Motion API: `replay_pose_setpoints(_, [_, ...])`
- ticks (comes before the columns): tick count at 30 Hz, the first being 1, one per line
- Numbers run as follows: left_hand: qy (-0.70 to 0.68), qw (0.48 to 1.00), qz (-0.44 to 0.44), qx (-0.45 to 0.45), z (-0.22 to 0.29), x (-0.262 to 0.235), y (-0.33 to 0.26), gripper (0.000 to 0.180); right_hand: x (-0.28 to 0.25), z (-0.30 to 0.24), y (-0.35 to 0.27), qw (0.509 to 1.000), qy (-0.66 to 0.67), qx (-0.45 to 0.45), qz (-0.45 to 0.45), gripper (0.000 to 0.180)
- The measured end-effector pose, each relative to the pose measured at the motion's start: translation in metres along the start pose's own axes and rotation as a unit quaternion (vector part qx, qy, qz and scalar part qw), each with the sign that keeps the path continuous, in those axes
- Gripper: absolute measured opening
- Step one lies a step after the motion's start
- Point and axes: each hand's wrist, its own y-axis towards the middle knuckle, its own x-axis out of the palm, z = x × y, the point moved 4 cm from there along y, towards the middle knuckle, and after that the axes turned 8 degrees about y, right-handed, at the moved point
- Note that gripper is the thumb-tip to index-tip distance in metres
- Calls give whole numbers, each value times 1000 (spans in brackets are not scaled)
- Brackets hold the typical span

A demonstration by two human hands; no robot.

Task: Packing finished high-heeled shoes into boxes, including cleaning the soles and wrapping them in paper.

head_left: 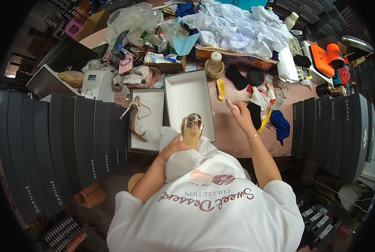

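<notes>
My left hand (174,148) is closed around a gold high-heeled shoe (191,135), held in front of my chest with its shiny metallic end pointing away from me. White tissue paper (167,138) lies under it over my lap. Held out over the table to the right, my right hand (243,116) pinches a small beige-pink block (229,103); its exact kind is unclear. A matching heeled sandal (133,119) rests on its side in a shallow grey-edged box part (156,97) at the left. Beside it lies an open white-lined shoebox part (204,90).
Dark shoeboxes stand in rows at the left (65,143) and right (328,126). Crumpled white paper (242,31) fills a box at the back. A pump bottle (215,63), yellow sponge (221,90), black pads (236,77) and blue cloth (280,124) lie across the table.
</notes>
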Motion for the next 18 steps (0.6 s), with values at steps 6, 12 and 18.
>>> replay_pose_setpoints(6, [45, 998, -39, 0, 18, 19, -1, 69, 44, -149, -105, 933, -99, -332, -100, 38])
replay_pose_setpoints(12, [85, 992, -88, 16, 20, 39, -7, 76, 84, -172, -114, 912, -259, -274, -163, 40])
replay_pose_setpoints(18, [118, 991, -56, 28, 10, 36, -22, 74, 52, -119, -128, 869, -365, -176, -282, 30])
